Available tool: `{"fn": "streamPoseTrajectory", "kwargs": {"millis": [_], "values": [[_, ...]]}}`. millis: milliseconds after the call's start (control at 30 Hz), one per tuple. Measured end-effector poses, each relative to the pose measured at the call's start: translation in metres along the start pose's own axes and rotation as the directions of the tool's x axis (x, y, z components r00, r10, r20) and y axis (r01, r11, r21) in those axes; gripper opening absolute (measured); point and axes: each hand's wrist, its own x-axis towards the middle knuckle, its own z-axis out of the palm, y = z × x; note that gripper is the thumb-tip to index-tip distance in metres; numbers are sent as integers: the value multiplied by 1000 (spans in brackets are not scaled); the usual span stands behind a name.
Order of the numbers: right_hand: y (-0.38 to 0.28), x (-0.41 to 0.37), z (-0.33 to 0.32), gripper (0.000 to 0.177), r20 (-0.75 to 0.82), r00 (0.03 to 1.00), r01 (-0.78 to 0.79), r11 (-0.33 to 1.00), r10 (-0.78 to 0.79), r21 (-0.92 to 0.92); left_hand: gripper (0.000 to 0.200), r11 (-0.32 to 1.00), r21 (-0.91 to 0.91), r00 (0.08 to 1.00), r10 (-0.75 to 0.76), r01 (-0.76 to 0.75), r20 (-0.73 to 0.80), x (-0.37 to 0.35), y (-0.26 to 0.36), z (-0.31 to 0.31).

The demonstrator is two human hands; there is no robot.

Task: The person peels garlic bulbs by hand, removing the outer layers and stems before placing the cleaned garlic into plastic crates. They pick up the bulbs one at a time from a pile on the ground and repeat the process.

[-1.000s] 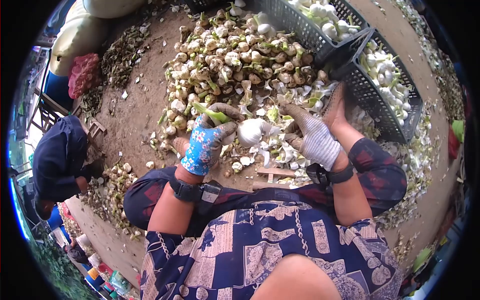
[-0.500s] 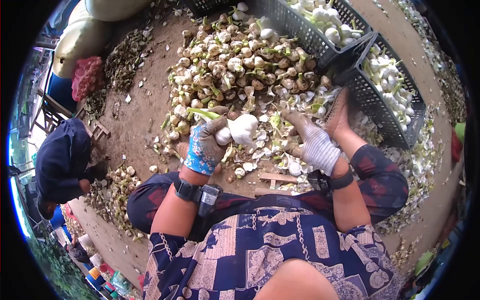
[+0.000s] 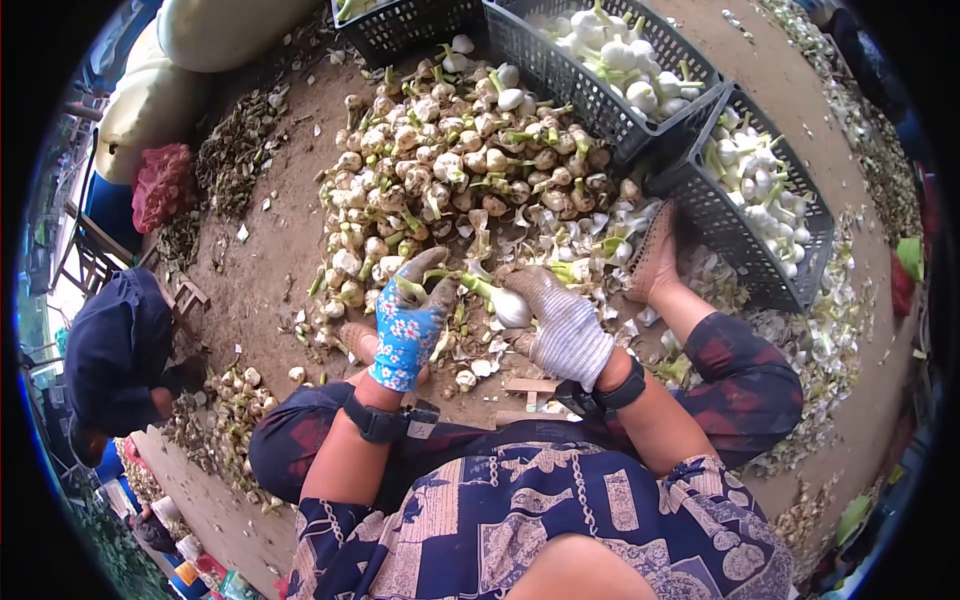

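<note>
A white garlic bulb (image 3: pixel 511 309) with a green stem lies between my two hands, its stem pointing left. My left hand (image 3: pixel 408 325), in a blue floral glove with soiled fingers, closes its thumb and fingers about the stem's end. On the bulb's other side, my right hand (image 3: pixel 572 325), in a striped whitish glove, has its fingers against the bulb; the exact contact is partly hidden. Just beyond my hands rises a heap of soil-stained garlic bulbs (image 3: pixel 450 165). Loose white peelings (image 3: pixel 560 225) lie at the heap's near right side.
Black plastic crates (image 3: pixel 640 135) of white garlic stand at the back right, another crate (image 3: pixel 405 35) at the back. A red mesh bag (image 3: pixel 162 188) and large pale sacks (image 3: pixel 140 110) are at left. A person in dark clothes (image 3: pixel 120 345) bends at far left.
The white bulbs that my left hand held are no longer in it. My right hand has moved left, and one stemmed bulb is now between both hands. The view has shifted slightly.
</note>
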Motion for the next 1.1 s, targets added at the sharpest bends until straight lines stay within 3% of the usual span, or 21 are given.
{"fn": "streamPoseTrajectory", "kwargs": {"millis": [67, 133, 200, 233, 367, 467, 500, 533, 567, 600, 633, 667, 733, 767, 800, 867, 933, 1000, 1033, 1067, 1100], "values": [[3, -1, 4, 55, -33, 998, 40, 991, -44, -125, 31, 893, 337, 950, 246, -299, 192, 6, 1, -11], [4, -3, 0, 54, -6, 999, 46, 988, -47, -150, 40, 631, 575, 854, 376, -521, 360, 11, 2, -15], [3, -4, -3, 53, -23, 999, 30, 980, -35, -197, 40, 591, 652, 870, 200, -475, 451, 11, 14, -16], [6, -6, -4, 52, -21, 999, 37, 978, -42, -204, 38, 557, 673, 865, 199, -487, 461, 11, 17, -14], [3, -7, -9, 51, -2, 995, 96, 948, -102, -302, 31, 297, 821, 863, 25, -488, 504, 9, 32, -4], [3, -7, -3, 50, -27, 987, 142, 940, -158, -309, 28, 384, 818, 897, 77, -429, 434, 14, 20, -6], [2, -7, 1, 49, -102, 982, 131, 961, -159, -242, 22, 547, 719, 903, 256, -429, 344, 14, 5, -5], [0, -8, 5, 48, -174, 972, 125, 977, -155, -172, 19, 728, 577, 928, 312, -370, 202, 15, -8, -3], [-3, -10, 8, 46, -261, 949, 140, 979, -177, -151, 15, 976, 208, 998, -59, 57, -1, 21, -24, -9], [-2, -13, 11, 52, -264, 955, 126, 990, -138, -63, 11, 857, -258, 884, -468, 447, -23, 30, -43, -19], [-4, -17, 12, 50, -294, 947, 134, 991, -126, 5, 6, 731, -555, 820, -555, 398, -142, 40, -61, -26], [-6, -19, 11, 49, -326, 939, 139, 988, -108, 74, 5, 521, -705, 649, -752, 481, -114, 53, -59, -38], [-12, -23, -2, 48, -279, 954, 139, 986, -108, 94, 6, 530, -725, 653, -743, 440, -147, 58, -55, -49], [-12, -25, -9, 47, -230, 968, 130, 985, -101, 111, 8, 635, -608, 726, -674, 476, -135, 54, -58, -51], [-2, -27, -13, 47, -246, 964, 127, 988, -103, 87, 9, 709, -531, 777, -614, 464, -139, 50, -78, -47], [12, -23, -33, 50, -387, 920, 69, 997, -56, 20, 11, 718, -478, 824, -566, 506, 22, 31, -57, -24], [31, -7, -69, 50, -569, 815, 89, 994, -107, -59, 15, 752, -346, 814, -577, 562, 70, 17, -53, -13], [38, 5, -112, 48, -692, 721, -56, 994, -28, -99, 16, 671, -470, 791, -604, 573, 102, 10, -30, 0], [37, 12, -130, 47, -742, 670, -57, 997, -3, -55, 17, 671, -420, 779, -604, 611, 170, 10, -50, -8], [37, 20, -148, 46, -787, 617, -52, 999, 25, -9, 19, 647, -481, 784, -600, 592, 158, 10, -36, -5], [38, 29, -167, 46, -812, 580, -89, 985, -69, -148, 20, 601, -509, 759, -625, 617, 183, 9, -30, -8]]}}
